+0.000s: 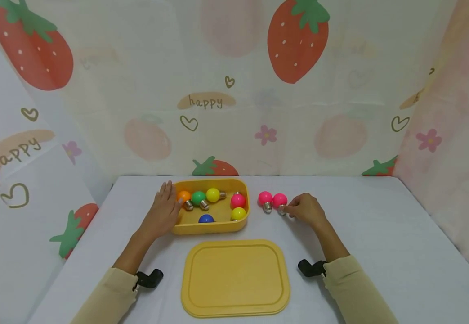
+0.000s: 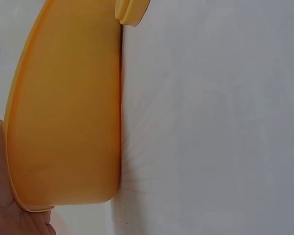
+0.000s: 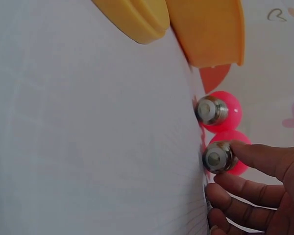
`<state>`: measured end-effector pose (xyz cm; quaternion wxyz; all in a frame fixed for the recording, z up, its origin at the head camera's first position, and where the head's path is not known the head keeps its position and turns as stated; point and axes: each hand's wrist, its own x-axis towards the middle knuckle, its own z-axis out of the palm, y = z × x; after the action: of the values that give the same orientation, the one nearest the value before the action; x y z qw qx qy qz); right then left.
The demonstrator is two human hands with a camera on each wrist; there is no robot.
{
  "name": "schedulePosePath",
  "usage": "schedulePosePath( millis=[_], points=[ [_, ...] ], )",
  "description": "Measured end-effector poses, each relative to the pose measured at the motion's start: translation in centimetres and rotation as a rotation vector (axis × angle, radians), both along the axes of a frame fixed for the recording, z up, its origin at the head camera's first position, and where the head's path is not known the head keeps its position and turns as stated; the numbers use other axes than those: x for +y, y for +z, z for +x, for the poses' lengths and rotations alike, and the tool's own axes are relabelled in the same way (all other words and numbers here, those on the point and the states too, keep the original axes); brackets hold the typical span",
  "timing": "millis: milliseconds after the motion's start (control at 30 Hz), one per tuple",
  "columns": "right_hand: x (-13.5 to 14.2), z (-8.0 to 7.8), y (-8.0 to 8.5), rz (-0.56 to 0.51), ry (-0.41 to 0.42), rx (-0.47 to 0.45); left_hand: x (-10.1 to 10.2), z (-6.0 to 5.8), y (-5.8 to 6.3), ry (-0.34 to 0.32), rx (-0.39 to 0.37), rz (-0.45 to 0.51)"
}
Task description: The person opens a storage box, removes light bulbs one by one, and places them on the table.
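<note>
Below the frame's centre, the left hand [image 1: 162, 207] lies straight-fingered on the rim of the box [image 1: 214, 228], seemingly steadying it, while farther right the right hand [image 1: 308, 210], thumb and forefinger barely parted, pinches a pink bulb [image 1: 279, 199] by its base [image 3: 214, 158], likely the handiest hold.

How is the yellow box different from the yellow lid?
The box is deep with tall walls, while the lid is low and flat. The box has colourful bulbs inside, but nothing lies on the lid. The left hand touches the box; no hand touches the lid. Both are yellow, have rounded corners and sit on the white table.
</note>
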<state>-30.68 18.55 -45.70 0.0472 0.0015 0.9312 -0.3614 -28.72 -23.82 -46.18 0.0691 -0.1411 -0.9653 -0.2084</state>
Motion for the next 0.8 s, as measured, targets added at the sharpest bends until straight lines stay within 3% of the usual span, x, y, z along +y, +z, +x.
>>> schedulePosePath(
  millis=[567, 800],
  points=[
    [0.07, -0.11, 0.2, 0.019, 0.019, 0.001, -0.05, -0.1, -0.07, 0.02, -0.05, -0.015],
    [0.12, -0.08, 0.38, 0.021, 0.005, -0.011, -0.14, -0.1, -0.28, 0.005, -0.022, 0.005]
  ],
)
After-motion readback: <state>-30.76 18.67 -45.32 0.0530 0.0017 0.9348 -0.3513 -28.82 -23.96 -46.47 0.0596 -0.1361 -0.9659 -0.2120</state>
